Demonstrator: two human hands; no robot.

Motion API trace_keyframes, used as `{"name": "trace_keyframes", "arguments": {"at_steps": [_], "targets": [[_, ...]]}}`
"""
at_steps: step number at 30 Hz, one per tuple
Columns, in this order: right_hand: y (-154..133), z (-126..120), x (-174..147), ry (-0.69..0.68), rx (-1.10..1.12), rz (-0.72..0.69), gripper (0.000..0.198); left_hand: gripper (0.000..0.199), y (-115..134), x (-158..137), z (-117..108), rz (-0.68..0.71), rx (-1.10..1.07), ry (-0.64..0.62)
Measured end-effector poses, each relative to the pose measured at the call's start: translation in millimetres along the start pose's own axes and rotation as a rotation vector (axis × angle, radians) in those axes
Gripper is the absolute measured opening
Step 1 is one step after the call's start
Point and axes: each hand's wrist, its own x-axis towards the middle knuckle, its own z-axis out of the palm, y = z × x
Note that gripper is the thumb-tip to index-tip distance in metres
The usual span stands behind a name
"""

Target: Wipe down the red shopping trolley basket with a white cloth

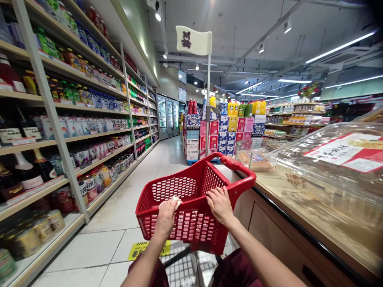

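Currently I see both hands, left hand point(166, 214) and right hand point(219, 204), gripping the red basket point(182, 187) rim on a tiled aisle floor point(119, 215), shelves point(60, 131) at 9 o'clock, cart frame below cut off.

The red plastic shopping basket point(191, 195) I'm gripping has perforated mesh walls and a thick solid rim, and it sits tilted, its near side low toward me and its far right corner raised. It looks empty inside, and its red handle point(236, 165) arches over the far end beside the counter on my right. It rests on a wheeled frame whose dark bars show just below it, out over the pale tiled aisle floor between the shelves and the counter.
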Motion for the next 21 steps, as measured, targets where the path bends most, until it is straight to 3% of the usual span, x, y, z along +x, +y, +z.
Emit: {"name": "trace_keyframes", "arguments": {"at_steps": [5,11,13,17,21], "targets": [[-1.7,1.5,0.3,0.002,-0.008,0.017,0.029,0.04,-35.1,-16.7,-13.6,-0.232,0.112,0.151],[-1.7,-0.5,0.8,-0.025,-0.021,0.026,0.028,0.042,5.5,0.0,2.4,-0.009,0.037,0.017],[-0.8,-2.7,-0.1,-0.034,-0.018,0.008,0.029,0.042,-2.6,-2.5,-3.0,-0.012,0.028,0.018],[-2.8,-3.0,0.6,-0.026,-0.011,0.018,0.029,0.038,-28.1,-10.8,-13.4,-0.132,0.054,0.148],[-3.1,-1.4,1.6,-0.008,-0.017,0.036,0.028,0.037,1.2,4.2,2.2,-0.003,0.004,0.078]]}}
